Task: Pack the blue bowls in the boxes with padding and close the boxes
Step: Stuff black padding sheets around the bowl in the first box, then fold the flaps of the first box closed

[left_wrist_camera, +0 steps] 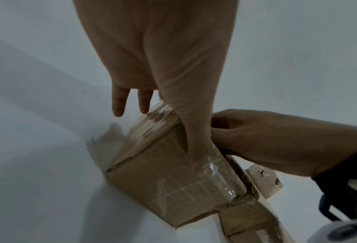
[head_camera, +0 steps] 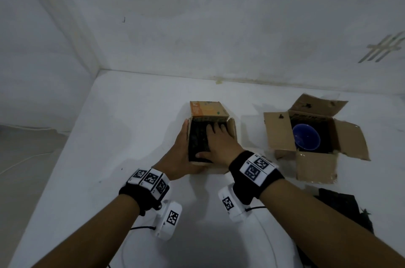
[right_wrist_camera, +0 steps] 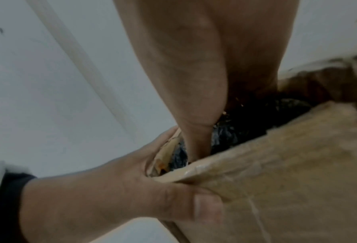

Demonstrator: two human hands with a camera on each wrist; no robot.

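Observation:
A small cardboard box (head_camera: 208, 110) (left_wrist_camera: 173, 180) (right_wrist_camera: 277, 156) stands on the white table's (head_camera: 131, 125) middle with its far printed flap up. Black padding (head_camera: 197, 136) (right_wrist_camera: 256, 123) fills its top; no bowl shows in it. My left hand (head_camera: 178, 153) (left_wrist_camera: 163, 57) (right_wrist_camera: 100, 197) holds the box's near left corner, fingers along the side and thumb on the near wall. My right hand (head_camera: 219, 142) (left_wrist_camera: 266, 143) (right_wrist_camera: 204, 65) lies palm-down inside the box and presses on the padding. To the right, a second box (head_camera: 315, 165) stands with all flaps open, and a blue bowl (head_camera: 306, 137) sits upright in it on dark padding.
White walls close the table at the back and on the left. A heap of black padding (head_camera: 341, 206) lies at the table's near right edge. Cables from the wrist cameras trail over the near middle of the table.

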